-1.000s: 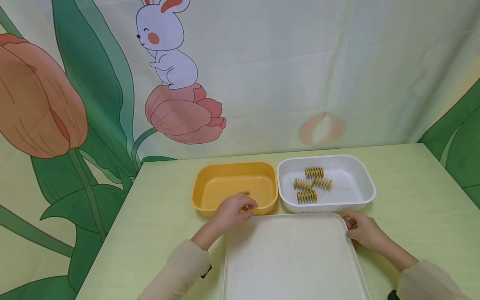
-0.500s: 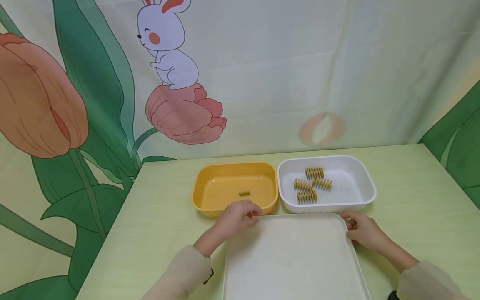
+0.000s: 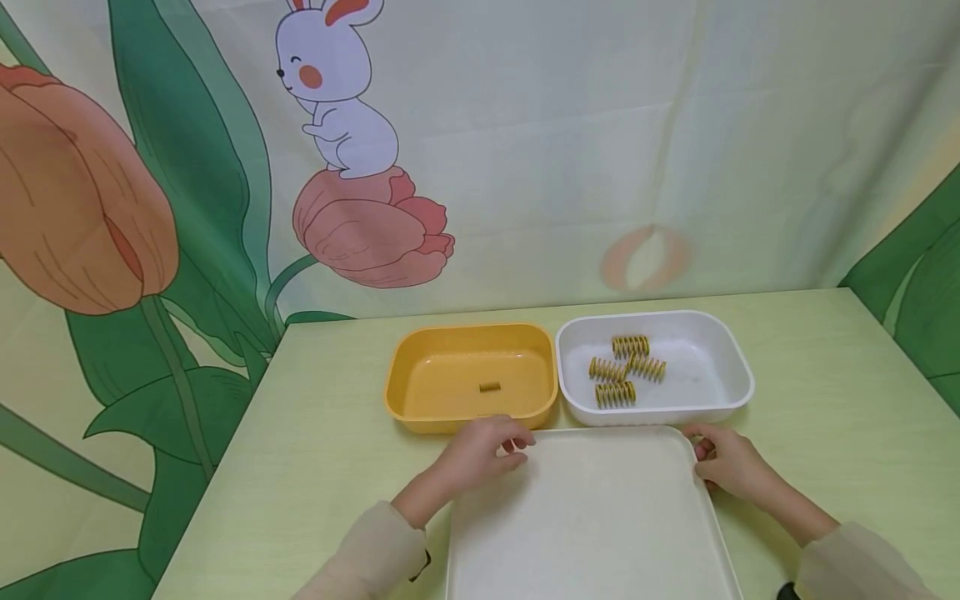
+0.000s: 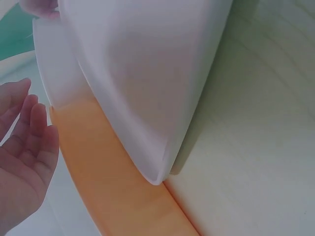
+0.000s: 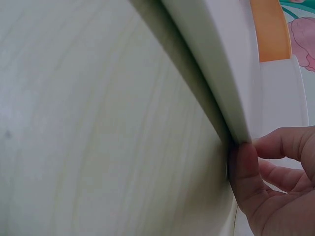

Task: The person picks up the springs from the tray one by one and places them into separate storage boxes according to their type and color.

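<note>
A large cream tray (image 3: 592,517) lies on the table. Over its far left corner hovers my left hand (image 3: 480,454), its fingers loosely bent and holding nothing; the left wrist view shows a gap between thumb and fingers (image 4: 35,130). At the far right corner, my right hand (image 3: 731,467) pinches the tray's rim, and the right wrist view shows its thumb (image 5: 244,172) against the tray's side. Beyond the left hand, a yellow bin (image 3: 420,346) holds one small spring (image 3: 490,387). Several larger gold coil springs (image 3: 615,394) lie in a white bin (image 3: 705,400) beside it.
Both bins stand side by side right behind the tray's far edge. The pale green table (image 3: 840,383) extends to either side. A printed curtain (image 3: 525,167) with tulips and a rabbit hangs behind the table.
My left hand has moved right and slightly nearer, from the yellow bin's front rim to over the tray's corner. The small spring now shows fully. The right hand stays in place.
</note>
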A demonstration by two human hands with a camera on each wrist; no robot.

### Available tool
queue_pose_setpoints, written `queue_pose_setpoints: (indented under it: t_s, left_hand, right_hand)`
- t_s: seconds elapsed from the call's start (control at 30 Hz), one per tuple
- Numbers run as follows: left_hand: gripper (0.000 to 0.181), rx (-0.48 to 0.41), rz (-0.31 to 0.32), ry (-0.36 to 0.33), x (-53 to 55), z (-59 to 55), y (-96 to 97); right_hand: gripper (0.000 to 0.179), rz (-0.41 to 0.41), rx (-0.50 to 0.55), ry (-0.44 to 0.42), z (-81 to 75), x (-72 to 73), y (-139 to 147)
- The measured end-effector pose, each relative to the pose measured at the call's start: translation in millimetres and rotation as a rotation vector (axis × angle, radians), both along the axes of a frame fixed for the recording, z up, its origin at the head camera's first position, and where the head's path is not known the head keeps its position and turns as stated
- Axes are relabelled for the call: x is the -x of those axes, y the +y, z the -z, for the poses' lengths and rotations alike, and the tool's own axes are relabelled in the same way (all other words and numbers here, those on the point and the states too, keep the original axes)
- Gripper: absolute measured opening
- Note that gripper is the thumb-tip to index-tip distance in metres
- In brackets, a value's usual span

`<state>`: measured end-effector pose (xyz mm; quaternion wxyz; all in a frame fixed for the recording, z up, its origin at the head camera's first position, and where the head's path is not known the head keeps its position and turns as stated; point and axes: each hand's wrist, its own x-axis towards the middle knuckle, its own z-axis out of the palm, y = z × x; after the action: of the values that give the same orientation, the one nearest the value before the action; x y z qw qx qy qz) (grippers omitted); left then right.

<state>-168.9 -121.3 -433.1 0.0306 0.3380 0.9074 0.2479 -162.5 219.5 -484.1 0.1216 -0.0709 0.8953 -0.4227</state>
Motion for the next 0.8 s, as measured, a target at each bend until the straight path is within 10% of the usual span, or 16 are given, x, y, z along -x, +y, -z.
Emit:
queue_pose_setpoints:
  t_s: [0.8]
  left_hand:
    - [0.017, 0.036, 0.068, -0.053, -21.3, 6.6, 16.1]
  right_hand:
    - [0.044, 0.007, -0.005, 0.003, 1.4, -0.3, -0.3]
